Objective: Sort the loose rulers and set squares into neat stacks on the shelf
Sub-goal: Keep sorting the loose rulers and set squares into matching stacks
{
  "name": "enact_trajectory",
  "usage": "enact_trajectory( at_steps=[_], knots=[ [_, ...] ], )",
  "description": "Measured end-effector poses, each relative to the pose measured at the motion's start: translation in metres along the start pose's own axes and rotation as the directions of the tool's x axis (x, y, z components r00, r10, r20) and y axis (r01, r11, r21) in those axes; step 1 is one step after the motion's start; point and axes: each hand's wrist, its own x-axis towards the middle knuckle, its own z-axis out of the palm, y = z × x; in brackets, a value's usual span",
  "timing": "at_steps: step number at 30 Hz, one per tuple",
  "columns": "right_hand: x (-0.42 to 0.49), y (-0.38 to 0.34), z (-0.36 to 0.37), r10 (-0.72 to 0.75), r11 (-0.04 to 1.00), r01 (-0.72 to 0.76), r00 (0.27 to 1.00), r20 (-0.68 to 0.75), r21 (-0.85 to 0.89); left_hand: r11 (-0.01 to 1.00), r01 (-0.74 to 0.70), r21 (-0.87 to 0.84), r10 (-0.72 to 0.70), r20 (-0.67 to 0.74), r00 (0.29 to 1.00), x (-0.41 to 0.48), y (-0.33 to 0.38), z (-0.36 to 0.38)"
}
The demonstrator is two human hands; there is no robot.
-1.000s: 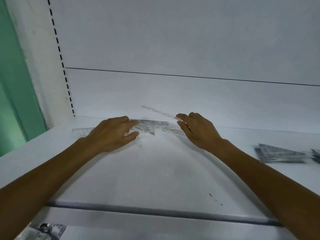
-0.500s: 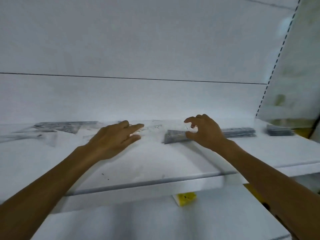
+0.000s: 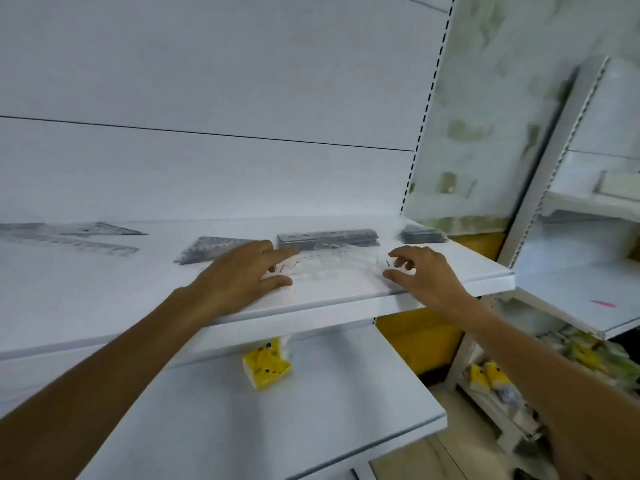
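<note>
My view swung right since before; left hand [image 3: 242, 277] flat on clear ruler [image 3: 332, 266] on shelf [image 3: 104, 289]; right hand [image 3: 424, 277] curled at other end, I cannot tell if gripping; ruler stack [image 3: 327, 239] behind.

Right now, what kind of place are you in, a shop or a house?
Most likely a stationery shop: white display shelves hung on slotted uprights, stacks of rulers laid out for sorting, and yellow cartoon-printed packs on the shelf below.
</note>
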Motion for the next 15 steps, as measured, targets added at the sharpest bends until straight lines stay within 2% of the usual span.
enact_trajectory(
  at_steps=[4, 7, 15],
  knots=[
    [0.007, 0.017, 0.001, 0.01, 1.0, -0.01, 1.0, -0.013, 0.0, 0.995, 0.073, -0.073, -0.074, -0.003, 0.997, 0.013, 0.004, 0.009],
    [0.022, 0.019, 0.007, 0.014, 1.0, -0.014, 1.0, -0.026, 0.009, 0.994, 0.074, -0.075, -0.073, 0.018, 0.997, 0.024, -0.003, 0.011],
    [0.073, 0.01, 0.019, -0.153, 0.988, 0.152, 0.987, -0.038, -0.04, 0.985, 0.099, -0.14, -0.099, 0.006, 0.995, 0.056, -0.021, 0.017]
  ],
)
